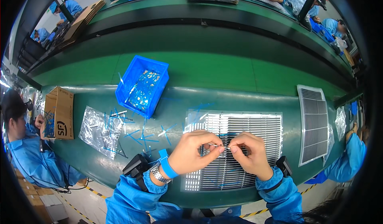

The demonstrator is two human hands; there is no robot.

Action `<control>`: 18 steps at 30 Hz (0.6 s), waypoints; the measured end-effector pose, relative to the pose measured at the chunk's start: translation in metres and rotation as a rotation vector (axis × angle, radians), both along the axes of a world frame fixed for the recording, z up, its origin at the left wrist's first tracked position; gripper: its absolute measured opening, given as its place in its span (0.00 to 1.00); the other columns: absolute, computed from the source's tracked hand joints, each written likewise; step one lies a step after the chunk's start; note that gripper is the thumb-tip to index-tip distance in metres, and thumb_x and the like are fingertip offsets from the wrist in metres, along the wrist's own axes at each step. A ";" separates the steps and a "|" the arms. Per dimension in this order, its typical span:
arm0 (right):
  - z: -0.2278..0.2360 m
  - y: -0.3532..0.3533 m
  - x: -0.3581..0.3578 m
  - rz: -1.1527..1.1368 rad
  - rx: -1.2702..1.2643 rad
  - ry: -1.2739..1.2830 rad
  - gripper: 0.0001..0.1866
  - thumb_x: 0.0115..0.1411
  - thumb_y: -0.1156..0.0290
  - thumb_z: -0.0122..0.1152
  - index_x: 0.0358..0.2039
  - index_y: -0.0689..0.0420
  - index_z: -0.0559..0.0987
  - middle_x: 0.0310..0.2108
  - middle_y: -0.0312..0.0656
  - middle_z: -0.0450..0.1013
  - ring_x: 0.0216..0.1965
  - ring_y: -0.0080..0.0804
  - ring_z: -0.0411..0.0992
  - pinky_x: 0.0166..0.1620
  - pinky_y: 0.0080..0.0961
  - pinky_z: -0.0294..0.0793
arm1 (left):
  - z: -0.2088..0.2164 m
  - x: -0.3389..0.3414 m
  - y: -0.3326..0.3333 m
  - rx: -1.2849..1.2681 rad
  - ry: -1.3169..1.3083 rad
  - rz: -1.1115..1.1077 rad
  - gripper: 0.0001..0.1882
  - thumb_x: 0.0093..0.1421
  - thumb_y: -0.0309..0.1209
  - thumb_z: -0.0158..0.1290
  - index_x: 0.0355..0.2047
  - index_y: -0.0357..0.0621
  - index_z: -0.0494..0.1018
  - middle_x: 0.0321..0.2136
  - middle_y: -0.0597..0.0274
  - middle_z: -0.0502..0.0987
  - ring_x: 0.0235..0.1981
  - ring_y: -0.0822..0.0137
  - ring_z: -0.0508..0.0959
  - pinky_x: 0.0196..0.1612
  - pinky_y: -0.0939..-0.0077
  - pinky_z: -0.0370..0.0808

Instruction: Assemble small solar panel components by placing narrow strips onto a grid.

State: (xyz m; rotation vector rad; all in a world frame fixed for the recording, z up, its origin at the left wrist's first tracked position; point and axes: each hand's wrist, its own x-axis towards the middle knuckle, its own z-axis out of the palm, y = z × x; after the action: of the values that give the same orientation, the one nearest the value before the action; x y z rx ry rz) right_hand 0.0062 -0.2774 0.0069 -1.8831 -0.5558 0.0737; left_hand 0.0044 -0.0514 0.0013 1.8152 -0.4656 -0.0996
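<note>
Close together over a sheet, both hands pinch at a small thin strip (213,144), pale and dark in parts; its exact kind is too small to make out. My left hand (189,152), with a metal watch and a blue wrist strap (167,166), grips it between thumb and curled fingers. The fingertips of my right hand (252,154) are closed on its other end. Beneath them lies a clear sheet (239,172) with rows of narrow dark and silvery strips, partly hidden by my hands.
A blue bin (158,91) with small pieces stands beyond my left hand. Blue strips (145,137) lie scattered near a clear plastic bag (99,130). A cardboard box (64,112) stands at far left, another strip sheet (313,124) at right. Co-workers sit on both sides and across.
</note>
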 end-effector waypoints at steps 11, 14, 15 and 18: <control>-0.011 -0.013 -0.001 0.202 0.422 0.489 0.04 0.69 0.77 0.60 0.40 0.64 0.80 0.36 0.37 0.75 0.33 0.18 0.69 0.35 0.19 0.69 | -0.004 0.002 0.008 -0.185 0.132 -0.185 0.05 0.60 0.22 0.65 0.37 0.40 0.84 0.32 0.57 0.85 0.33 0.67 0.84 0.40 0.73 0.80; -0.013 -0.013 0.000 0.211 0.427 0.580 0.04 0.70 0.76 0.60 0.41 0.65 0.80 0.36 0.36 0.75 0.33 0.17 0.68 0.35 0.18 0.68 | -0.005 0.005 0.008 -0.342 0.191 -0.317 0.04 0.59 0.21 0.66 0.36 0.39 0.84 0.35 0.53 0.85 0.37 0.65 0.84 0.43 0.71 0.80; -0.013 -0.011 0.000 0.213 0.429 0.608 0.04 0.70 0.76 0.60 0.41 0.64 0.79 0.35 0.35 0.75 0.34 0.16 0.68 0.35 0.18 0.68 | -0.001 0.004 0.007 -0.387 0.188 -0.315 0.04 0.59 0.21 0.66 0.35 0.38 0.84 0.37 0.51 0.85 0.39 0.64 0.83 0.45 0.69 0.80; -0.012 -0.008 -0.003 0.203 0.444 0.621 0.04 0.71 0.76 0.60 0.41 0.64 0.79 0.34 0.33 0.74 0.33 0.14 0.67 0.33 0.16 0.67 | -0.003 0.005 0.006 -0.447 0.157 -0.329 0.04 0.59 0.21 0.67 0.35 0.36 0.84 0.41 0.48 0.84 0.43 0.63 0.83 0.48 0.67 0.79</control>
State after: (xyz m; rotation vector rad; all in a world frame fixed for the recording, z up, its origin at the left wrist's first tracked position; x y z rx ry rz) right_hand 0.0030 -0.2856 -0.0055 -1.2729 -0.2945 0.5978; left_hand 0.0092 -0.0453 -0.0021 1.2726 -0.6169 -0.3356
